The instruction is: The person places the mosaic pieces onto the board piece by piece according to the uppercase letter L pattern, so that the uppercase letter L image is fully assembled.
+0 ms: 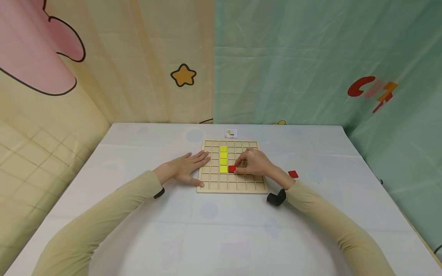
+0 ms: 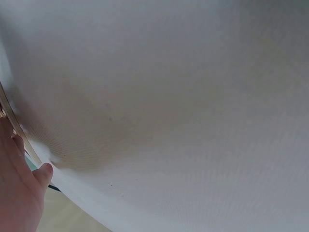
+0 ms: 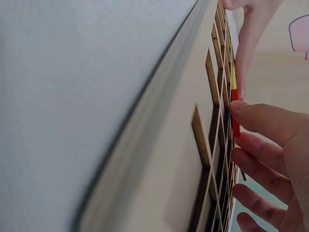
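Observation:
A wooden grid board (image 1: 232, 192) lies on the table with several yellow square tiles (image 1: 223, 155) in one column. Beside the lowest yellow tile, a red square tile (image 1: 232, 169) sits at a cell of the board. My right hand (image 1: 255, 163) pinches this red tile by its edge between thumb and fingers; the right wrist view shows the red tile (image 3: 236, 113) edge-on at the fingertips. With fingers spread, my left hand (image 1: 186, 168) rests on the board's left edge. Only part of my left hand (image 2: 21, 181) appears in the left wrist view.
Another red tile (image 1: 293, 174) lies on the table right of the board, near my right forearm. A small card with a printed grid pattern (image 1: 231, 133) lies behind the board. Patterned curtains (image 1: 293, 61) hang beyond the white-covered table (image 1: 207, 234).

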Demonstrator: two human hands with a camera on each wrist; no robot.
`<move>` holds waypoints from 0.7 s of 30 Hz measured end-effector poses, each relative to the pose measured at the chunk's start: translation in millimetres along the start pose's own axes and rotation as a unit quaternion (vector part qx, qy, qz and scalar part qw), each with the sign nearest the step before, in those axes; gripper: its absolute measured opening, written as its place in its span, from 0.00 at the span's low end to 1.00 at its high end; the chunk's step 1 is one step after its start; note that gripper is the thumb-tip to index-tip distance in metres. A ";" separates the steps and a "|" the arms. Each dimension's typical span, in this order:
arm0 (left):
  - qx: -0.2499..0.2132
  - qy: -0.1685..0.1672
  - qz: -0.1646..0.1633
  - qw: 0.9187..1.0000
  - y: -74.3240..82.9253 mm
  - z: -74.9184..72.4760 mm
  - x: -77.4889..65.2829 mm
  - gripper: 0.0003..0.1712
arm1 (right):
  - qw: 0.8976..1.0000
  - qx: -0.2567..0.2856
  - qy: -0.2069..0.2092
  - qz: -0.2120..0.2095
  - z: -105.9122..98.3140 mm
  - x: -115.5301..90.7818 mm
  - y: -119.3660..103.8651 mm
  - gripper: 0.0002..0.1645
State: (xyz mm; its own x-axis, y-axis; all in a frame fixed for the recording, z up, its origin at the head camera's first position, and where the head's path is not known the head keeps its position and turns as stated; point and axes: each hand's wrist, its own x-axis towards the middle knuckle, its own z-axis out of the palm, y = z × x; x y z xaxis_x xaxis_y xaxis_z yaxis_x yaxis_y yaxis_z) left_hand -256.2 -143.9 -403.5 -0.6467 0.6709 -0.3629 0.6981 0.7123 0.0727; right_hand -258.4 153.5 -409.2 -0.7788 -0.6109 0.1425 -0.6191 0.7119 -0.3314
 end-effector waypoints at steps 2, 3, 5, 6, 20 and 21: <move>0.001 -0.001 -0.001 1.000 0.0 0.4 0.4 0.59 | 1.000 0.002 -0.003 0.003 -0.4 0.0 -0.4 0.13; 0.001 -0.001 -0.001 1.000 0.0 0.6 0.6 0.59 | 1.000 0.002 -0.005 0.005 -0.7 -0.1 -0.4 0.13; 0.002 -0.001 -0.002 1.000 0.0 0.9 1.0 0.59 | 1.000 0.004 -0.009 0.009 -1.5 0.1 -0.9 0.13; 0.002 -0.001 -0.002 1.000 -0.2 0.9 1.1 0.60 | 1.000 0.006 -0.012 0.012 -1.8 0.2 -1.2 0.13; -0.001 0.001 -0.003 1.000 1.0 -0.2 0.2 0.60 | 1.000 0.014 -0.015 0.011 -0.6 0.6 0.0 0.13; -0.001 0.001 -0.003 1.000 1.1 -0.2 0.1 0.60 | 1.000 0.013 -0.015 0.010 0.0 0.6 0.5 0.13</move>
State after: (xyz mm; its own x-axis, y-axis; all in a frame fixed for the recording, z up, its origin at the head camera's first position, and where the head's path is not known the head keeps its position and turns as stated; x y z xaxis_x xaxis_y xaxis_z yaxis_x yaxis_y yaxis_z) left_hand -255.5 -143.0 -403.2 -0.6514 0.6673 -0.3612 0.6940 0.7164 0.0717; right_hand -259.2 153.5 -409.2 -0.7875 -0.6067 0.1086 -0.6002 0.7149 -0.3588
